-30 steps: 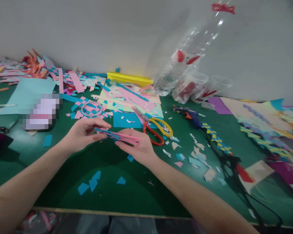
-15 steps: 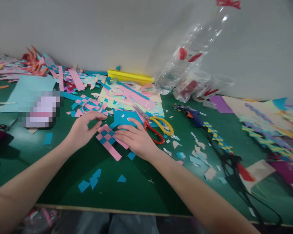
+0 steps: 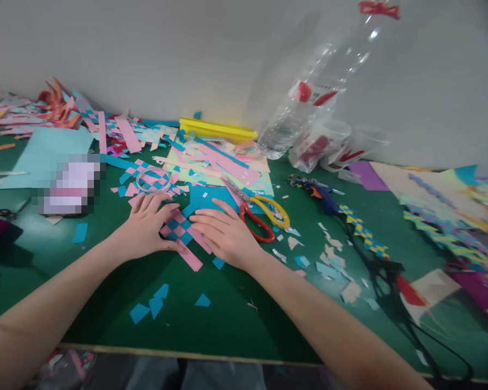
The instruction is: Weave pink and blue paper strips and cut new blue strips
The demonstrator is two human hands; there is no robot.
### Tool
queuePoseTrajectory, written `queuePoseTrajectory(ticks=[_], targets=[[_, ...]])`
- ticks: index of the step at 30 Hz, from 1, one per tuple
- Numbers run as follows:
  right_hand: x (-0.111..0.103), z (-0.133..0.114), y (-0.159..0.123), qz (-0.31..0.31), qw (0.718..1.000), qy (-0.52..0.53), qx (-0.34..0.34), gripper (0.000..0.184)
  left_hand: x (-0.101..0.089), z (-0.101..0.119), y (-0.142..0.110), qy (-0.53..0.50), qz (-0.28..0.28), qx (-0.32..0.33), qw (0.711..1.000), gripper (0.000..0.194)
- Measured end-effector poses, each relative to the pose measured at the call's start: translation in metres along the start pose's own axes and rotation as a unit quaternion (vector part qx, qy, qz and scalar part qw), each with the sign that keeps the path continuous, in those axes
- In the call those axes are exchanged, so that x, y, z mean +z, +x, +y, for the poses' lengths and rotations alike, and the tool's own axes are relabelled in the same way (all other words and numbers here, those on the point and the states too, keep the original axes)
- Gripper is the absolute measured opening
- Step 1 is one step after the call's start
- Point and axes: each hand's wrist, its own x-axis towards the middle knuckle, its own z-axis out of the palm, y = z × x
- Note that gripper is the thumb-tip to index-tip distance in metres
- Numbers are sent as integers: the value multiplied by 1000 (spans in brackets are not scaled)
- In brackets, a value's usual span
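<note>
- Paper weave (image 3: pixel 181 232), a pink-and-blue checker with loose tails, lies on the green table (image 3: pixel 244 336), well in from its near edge and between both hands.
- Left hand (image 3: pixel 148 225): thumb and fingers spread in a curve around the weave's left side; I can't tell how firmly they touch.
- Right hand (image 3: pixel 225 233): fingers nearly straight, resting over the right-hand strips, gripping nothing.
- To me it looks like settling the strips: best pin lightly with the right, nudge each strip from its edge with the left, and avoid tugging a tail, which could slip or crease.
- Scissors (image 3: pixel 246 197) lie just beyond the right hand, toward the far edge; mind their handles.
</note>
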Motion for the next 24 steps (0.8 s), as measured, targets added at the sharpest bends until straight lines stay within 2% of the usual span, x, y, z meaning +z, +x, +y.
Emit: queuePoseTrajectory(ticks=[2, 5, 9, 15, 20, 24], targets=[[1, -1, 0, -11, 1000, 12, 3, 26, 4, -1, -1, -8, -14, -1, 1000, 97], [2, 0, -1, -44, 998, 41, -16, 26, 4, -1, 1, -20, -24, -1, 1000, 99], [3, 2, 0, -85, 992, 74, -52, 28, -4, -3, 7, -10, 9, 0, 1000, 91], [6, -2, 0, -59, 997, 49, -21, 28, -4, -16, 9, 61, 65, -83, 993, 54], [1, -12, 0, 3, 999, 47, 10, 36, 0, -30, 10, 119, 131, -87, 980, 34], [-5, -19, 2, 34, 999, 27, 6, 35, -1, -35, 10, 139, 145, -80, 976, 30]])
